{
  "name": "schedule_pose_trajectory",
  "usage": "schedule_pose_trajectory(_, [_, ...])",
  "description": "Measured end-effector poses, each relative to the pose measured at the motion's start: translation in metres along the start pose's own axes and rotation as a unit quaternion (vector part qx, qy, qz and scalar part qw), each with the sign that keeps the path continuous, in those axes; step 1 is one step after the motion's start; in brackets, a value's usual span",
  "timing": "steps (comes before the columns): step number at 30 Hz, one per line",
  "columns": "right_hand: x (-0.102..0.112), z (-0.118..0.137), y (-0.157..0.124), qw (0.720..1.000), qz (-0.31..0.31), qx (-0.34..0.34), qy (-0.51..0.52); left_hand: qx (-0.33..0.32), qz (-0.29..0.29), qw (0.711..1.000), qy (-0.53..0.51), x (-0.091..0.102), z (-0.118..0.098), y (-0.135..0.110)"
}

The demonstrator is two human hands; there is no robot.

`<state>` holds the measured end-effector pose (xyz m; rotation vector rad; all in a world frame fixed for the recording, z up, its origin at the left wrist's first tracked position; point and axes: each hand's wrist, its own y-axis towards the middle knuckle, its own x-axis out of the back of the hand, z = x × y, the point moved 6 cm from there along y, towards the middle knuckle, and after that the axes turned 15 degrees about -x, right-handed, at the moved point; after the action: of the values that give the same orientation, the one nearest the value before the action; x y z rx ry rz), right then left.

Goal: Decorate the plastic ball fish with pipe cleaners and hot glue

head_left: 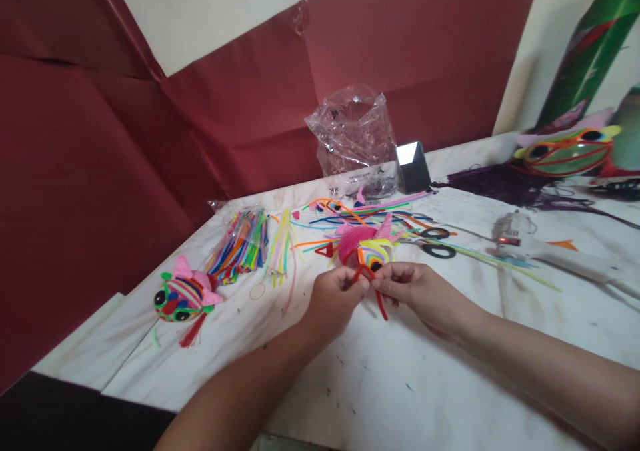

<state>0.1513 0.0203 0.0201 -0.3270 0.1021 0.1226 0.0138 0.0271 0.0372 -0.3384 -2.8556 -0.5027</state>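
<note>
Red strip bent btwn L hand & R hand (end below).

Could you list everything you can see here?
Tabletop: 1, marbled white, foreground
Wall covering: count unclear, dark red, back
Plastic bags: 2, clear, back and left
Rectangular object: 1, dark, back
Tall object: 1, green, upper right
Craft animals: at least 3, multicoloured, left, centre, right
Strands: many, purple, right
Pipe cleaners: many, multicoloured, bagged left, loose centre
Scissors: 1, black-handled, right of centre
Glue gun: 1, white, right
Ring: 1, tan, left of centre
Triangle: 1, red, centre
Held pipe cleaner: 1, red, centre
Left hand: 1, bare, pinching held pipe cleaner
Right hand: 1, bare, pinching it too
</note>
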Motion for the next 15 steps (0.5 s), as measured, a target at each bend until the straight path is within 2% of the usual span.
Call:
schedule_pose_trajectory(8, [-0.001,-0.004,0.000,0.997,-0.002,0.040,-0.068,-0.030,-0.024,0.999,-0.022,0.004,-0.001,0.004])
schedule_pose_trajectory(11, [-0.004,-0.003,-0.003,0.988,-0.024,0.071,-0.132,-0.037,-0.011,0.999,-0.025,0.001,-0.001,0.003])
schedule_pose_trajectory(15, [-0.007,0.000,-0.010,0.980,-0.047,0.102,-0.165,-0.046,-0.034,0.998,-0.010,0.002,-0.005,0.000])
